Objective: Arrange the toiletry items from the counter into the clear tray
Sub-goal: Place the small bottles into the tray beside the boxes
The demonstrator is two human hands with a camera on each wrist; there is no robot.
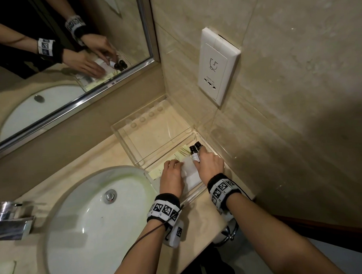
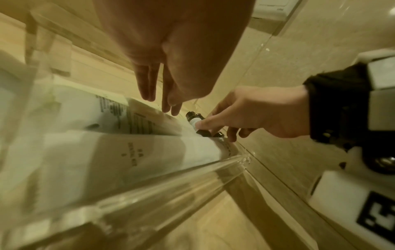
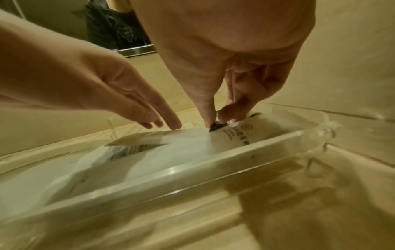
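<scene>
A clear tray stands in the counter's corner against both walls. In its near half lie white packets and yellowish packets. Two small dark bottles lie at the tray's right wall. My right hand is curled round them, its thumb on the white-labelled bottle. My left hand is flat beside it, its straight fingers touching the top white packet. The tray's far half is bare. The right hand hides the bottles' lower ends.
A white oval sink with a chrome tap lies left of the tray. A mirror hangs behind, and a white wall socket sits on the tiled wall above the tray. The counter's front edge runs just behind my wrists.
</scene>
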